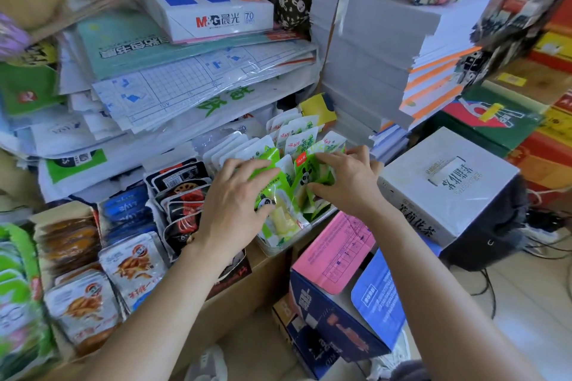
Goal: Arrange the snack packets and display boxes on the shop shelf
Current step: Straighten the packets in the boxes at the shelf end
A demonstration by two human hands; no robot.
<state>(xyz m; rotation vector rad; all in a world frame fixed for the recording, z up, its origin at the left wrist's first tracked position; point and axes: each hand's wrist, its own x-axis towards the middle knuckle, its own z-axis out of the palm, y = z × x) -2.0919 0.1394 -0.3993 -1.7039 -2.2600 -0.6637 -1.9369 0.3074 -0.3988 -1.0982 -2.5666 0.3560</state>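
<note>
White foil packets with orange print (133,260) and black packets with red print (182,195) crowd the near-left shelf. At centre, green panda-print snack packets (280,185) fill one clear plastic tray (278,249); the left hand (235,204) grips one, the right hand (343,176) pinches another. One white carton (448,182) hems them in at right.

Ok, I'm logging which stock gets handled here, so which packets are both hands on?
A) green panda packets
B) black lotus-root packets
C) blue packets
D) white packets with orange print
A: the left hand and the right hand both grip the green panda packets standing in the clear tray; the other kinds sit further left.
</note>
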